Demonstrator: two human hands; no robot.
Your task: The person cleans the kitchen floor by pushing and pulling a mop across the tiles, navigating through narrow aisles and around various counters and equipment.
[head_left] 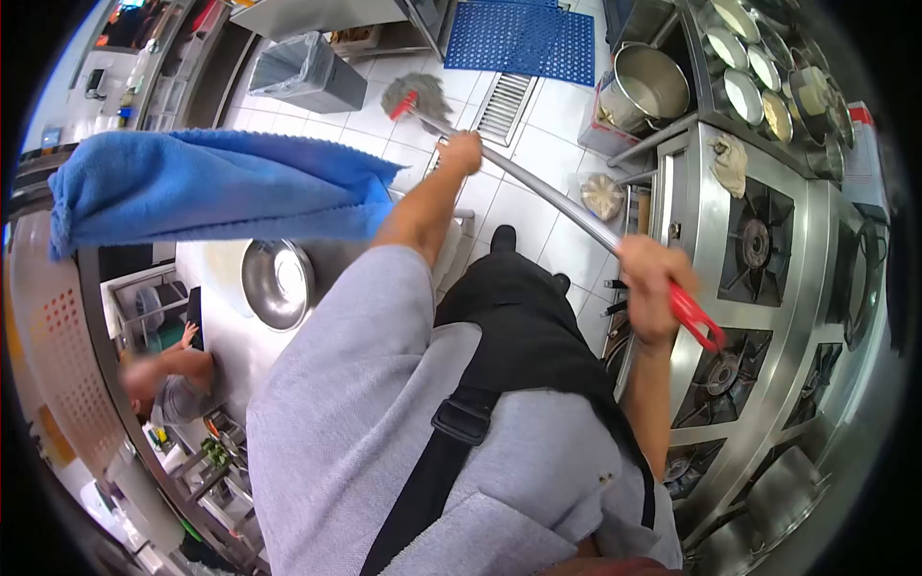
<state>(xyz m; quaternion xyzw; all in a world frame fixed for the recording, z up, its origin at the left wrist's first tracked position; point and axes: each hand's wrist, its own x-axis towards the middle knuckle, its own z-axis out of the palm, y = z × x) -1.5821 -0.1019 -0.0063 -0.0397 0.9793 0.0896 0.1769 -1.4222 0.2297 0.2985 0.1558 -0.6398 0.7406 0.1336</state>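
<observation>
A string mop with a metal handle [547,188] runs slantwise across the view. Its grey mop head [423,96], joined by a red fitting, lies on the white tiled floor [519,206]. Partway down the handle, my left hand [462,152] is wrapped round it. Near the red end grip, my right hand [656,283] holds the upper part of the handle, beside the stove. A blue towel [221,187] hangs in the foreground left of my left forearm.
A gas stove [754,245] with several burners stands at right. Past it are a large steel pot [653,86] and a floor drain [509,108]. A grey bin [307,77] and blue mat [523,38] lie ahead. At left are a steel bowl [278,281] and another person [178,384].
</observation>
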